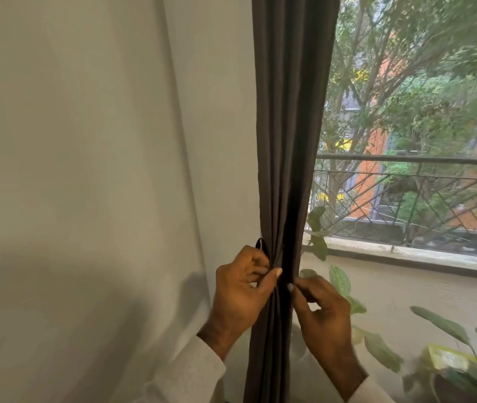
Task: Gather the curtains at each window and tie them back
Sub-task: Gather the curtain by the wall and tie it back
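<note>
Plain dark grey-brown curtain (pixel 289 126), black tie-back loop (pixel 261 246), off-white wall (pixel 86 141), white sleeves (pixel 190 370), green leaves (pixel 382 349)

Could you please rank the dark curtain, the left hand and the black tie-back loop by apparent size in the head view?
1. dark curtain, by far the largest.
2. left hand.
3. black tie-back loop, mostly hidden, so only its visible part counts.

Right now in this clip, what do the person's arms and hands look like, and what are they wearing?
Both arms wear long, loose sleeves of white or off-white cloth that end at the wrists: the left sleeve and the right sleeve. The left hand and right hand are bare, with no gloves. No rings, watch or bracelets show. The fingernails look short and pale.
</note>
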